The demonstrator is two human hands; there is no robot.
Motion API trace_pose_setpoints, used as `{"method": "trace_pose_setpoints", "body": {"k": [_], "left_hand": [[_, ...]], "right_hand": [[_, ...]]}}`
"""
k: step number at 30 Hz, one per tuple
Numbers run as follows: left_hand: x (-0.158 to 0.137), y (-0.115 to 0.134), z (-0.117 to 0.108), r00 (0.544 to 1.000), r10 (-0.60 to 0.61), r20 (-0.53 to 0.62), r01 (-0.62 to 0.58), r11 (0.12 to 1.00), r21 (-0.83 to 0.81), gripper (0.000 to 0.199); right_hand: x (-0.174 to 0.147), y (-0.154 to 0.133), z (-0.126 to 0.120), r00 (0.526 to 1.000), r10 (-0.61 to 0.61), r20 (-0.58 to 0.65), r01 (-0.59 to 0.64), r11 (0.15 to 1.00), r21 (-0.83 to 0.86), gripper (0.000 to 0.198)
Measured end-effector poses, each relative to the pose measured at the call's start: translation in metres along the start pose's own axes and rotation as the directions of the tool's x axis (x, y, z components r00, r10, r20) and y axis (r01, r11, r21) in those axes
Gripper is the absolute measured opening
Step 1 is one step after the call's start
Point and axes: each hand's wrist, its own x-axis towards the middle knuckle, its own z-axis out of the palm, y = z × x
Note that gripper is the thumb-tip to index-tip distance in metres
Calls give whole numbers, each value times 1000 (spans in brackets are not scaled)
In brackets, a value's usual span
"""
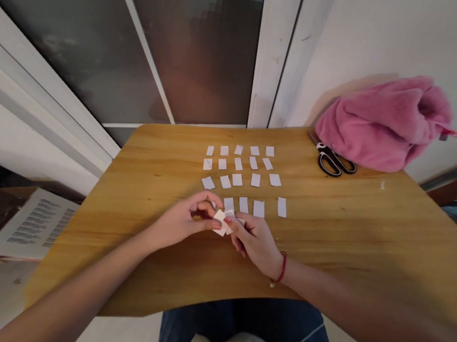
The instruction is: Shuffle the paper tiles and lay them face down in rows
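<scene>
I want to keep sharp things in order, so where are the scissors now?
In the head view, the scissors lie near the far edge of the table, right of the paper pieces and beside the pink fabric.

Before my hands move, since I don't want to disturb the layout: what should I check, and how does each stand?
1. Held paper pieces secure: ok, left hand and right hand both grip them.
2. Laid-out pieces on the table: ok, in rough rows.
3. Rows straight: not ok, several sit askew.
4. Scissors away from hands: ok, beside the pink fuzzy item.
5. Exact held count: cannot tell, they overlap.
</scene>
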Motion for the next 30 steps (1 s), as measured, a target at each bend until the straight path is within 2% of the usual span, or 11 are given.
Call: {"method": "trace_pose_setpoints", "body": {"k": [10, 13, 16, 19, 22, 24, 27, 30], "left_hand": [[1, -4, -8, 1000, -14, -7, 14, 1000, -16, 22], [6, -9, -22, 991, 21, -134, -18, 1000, 24, 23], [11, -14, -40, 940, 76, -333, -16, 984, 179, 20], [15, -20, -54, 882, 91, -462, 92, 929, 359, 19], [19, -27, -63, 856, 44, -515, 215, 876, 432, 19], [23, -34, -65, 844, 66, -532, 266, 810, 522, 16], [29, -43, -69, 827, 197, -526, 268, 685, 678, 16], [33, -48, -73, 815, 275, -510, 244, 635, 733, 18]], "right_hand": [[1, 1, -1, 999, -35, -26, 35, 999, 1, 44], [2, 0, -1, 998, -30, -55, 30, 999, 15, 44], [2, 0, -1, 998, -22, -65, 23, 1000, 12, 47], [1, 0, 0, 999, -19, -49, 20, 1000, 8, 48], [-1, -1, 0, 999, -15, -40, 15, 1000, 1, 48], [-1, -2, 0, 999, -13, -42, 13, 1000, -8, 48], [1, -3, 1, 999, -16, -46, 16, 1000, -12, 49], [2, -2, 1, 998, -25, -49, 25, 1000, -10, 49]]}}
